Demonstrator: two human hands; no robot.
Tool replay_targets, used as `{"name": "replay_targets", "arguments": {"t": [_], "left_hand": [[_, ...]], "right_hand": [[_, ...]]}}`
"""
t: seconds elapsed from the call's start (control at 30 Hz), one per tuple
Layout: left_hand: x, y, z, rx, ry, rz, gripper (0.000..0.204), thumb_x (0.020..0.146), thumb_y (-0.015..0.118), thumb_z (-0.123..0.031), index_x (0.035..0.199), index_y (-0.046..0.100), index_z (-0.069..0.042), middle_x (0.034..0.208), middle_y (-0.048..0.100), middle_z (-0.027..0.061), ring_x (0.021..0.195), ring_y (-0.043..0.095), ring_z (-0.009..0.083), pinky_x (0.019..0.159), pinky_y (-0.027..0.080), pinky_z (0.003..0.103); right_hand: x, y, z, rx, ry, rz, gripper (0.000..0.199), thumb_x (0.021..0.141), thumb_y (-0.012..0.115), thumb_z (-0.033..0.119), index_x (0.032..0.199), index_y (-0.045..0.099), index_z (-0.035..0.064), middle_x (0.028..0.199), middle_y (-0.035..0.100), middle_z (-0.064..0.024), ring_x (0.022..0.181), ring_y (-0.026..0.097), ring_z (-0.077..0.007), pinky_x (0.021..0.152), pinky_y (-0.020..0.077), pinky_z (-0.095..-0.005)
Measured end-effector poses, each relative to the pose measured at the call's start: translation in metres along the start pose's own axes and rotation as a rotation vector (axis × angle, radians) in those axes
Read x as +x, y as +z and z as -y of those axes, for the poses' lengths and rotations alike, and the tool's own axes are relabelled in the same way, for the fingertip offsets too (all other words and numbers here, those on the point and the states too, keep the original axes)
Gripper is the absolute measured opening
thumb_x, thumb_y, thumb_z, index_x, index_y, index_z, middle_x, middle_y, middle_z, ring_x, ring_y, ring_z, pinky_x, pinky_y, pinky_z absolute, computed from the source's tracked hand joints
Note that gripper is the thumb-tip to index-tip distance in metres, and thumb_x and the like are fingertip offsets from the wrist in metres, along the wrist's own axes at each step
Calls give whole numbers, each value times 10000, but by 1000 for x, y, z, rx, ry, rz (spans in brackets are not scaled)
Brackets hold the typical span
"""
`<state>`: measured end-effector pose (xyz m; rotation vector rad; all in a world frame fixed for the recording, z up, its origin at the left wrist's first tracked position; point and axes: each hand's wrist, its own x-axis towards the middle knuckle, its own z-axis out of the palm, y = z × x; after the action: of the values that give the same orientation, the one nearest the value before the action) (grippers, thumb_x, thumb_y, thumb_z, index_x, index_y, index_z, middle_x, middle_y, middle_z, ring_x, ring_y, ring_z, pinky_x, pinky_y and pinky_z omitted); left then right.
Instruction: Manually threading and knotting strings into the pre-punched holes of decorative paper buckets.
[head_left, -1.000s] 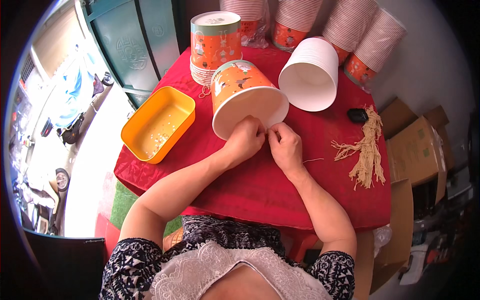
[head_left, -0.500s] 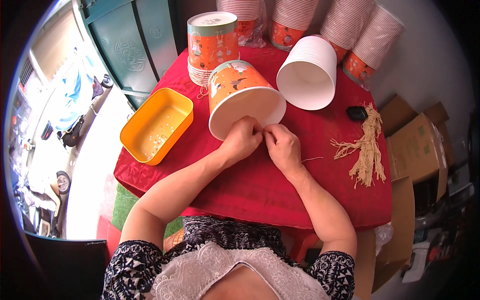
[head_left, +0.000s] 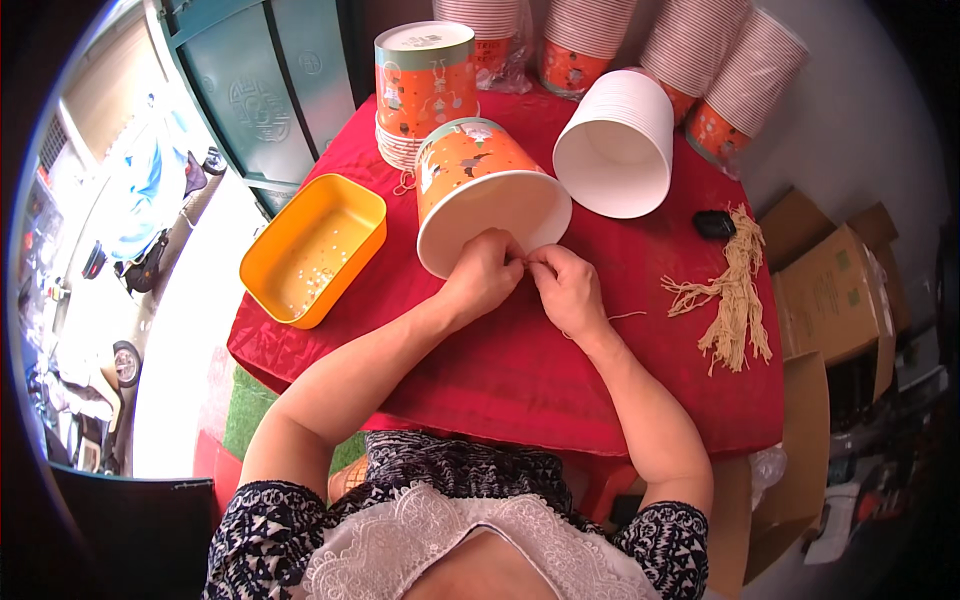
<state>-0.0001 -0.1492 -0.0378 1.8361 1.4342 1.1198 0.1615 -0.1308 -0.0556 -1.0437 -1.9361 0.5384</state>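
An orange paper bucket with a green base band lies on its side, its white mouth toward me. At the lower rim of that mouth, my left hand is closed in a pinch, partly inside the opening. Right beside it my right hand is pinching too, fingertips nearly touching the left ones. A thin cream string runs out from under my right wrist onto the red cloth. It seems to lead up to the right fingers. What the left fingertips hold is too small to make out.
A yellow tub with small white bits stands at the left. White buckets lie nested at the back right, near upside-down orange buckets. A bundle of cream strings and a small black object lie at the right.
Both hands stay pinched at the bucket's rim with only slight finger movement. The loose string by my right wrist has shifted a little, and a loop now shows below the wrist.
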Motion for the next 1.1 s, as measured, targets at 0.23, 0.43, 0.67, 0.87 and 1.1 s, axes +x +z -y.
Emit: {"name": "replay_targets", "arguments": {"t": [0.23, 0.43, 0.67, 0.87, 1.1], "left_hand": [[0, -2, 0, 11, -17, 3, 93, 814, 611, -25, 852, 640, 54, 706, 631, 127, 593, 609, 179, 528, 485, 330], [-3, -5, -4, -81, -58, 52, 107, 804, 583, -18, 812, 648, 66, 699, 643, 151, 618, 623, 224, 568, 488, 350], [-2, -10, -11, -127, -171, 161, 148, 895, 596, -107, 898, 626, 38, 690, 601, 72, 562, 559, 119, 471, 447, 273], [-1, -6, -10, -97, -195, 130, 152, 907, 594, -113, 895, 620, 36, 644, 577, 56, 503, 535, 115, 428, 426, 266], [-1, -4, -10, -76, -148, 38, 125, 777, 584, -21, 709, 637, 69, 608, 625, 151, 560, 615, 214, 541, 491, 365]], "right_hand": [[4, -5, 8, 80, 187, 106, 163, 893, 589, 145, 940, 674, 14, 881, 692, -184, 830, 666, -375, 720, 520, -432], [5, -8, 12, 118, 250, 93, 175, 877, 600, 151, 905, 693, 5, 812, 693, -189, 752, 681, -339, 682, 526, -411], [3, -4, 10, 117, 234, 42, 160, 860, 624, 143, 898, 696, 5, 786, 693, -179, 707, 683, -318, 651, 528, -396], [2, -6, 8, 73, 179, 42, 144, 857, 642, 149, 873, 684, 12, 770, 685, -174, 704, 679, -336, 632, 528, -410], [-1, -18, 9, -51, 136, 43, 125, 880, 634, 113, 891, 669, -7, 666, 646, -139, 574, 625, -198, 550, 476, -345]]}}
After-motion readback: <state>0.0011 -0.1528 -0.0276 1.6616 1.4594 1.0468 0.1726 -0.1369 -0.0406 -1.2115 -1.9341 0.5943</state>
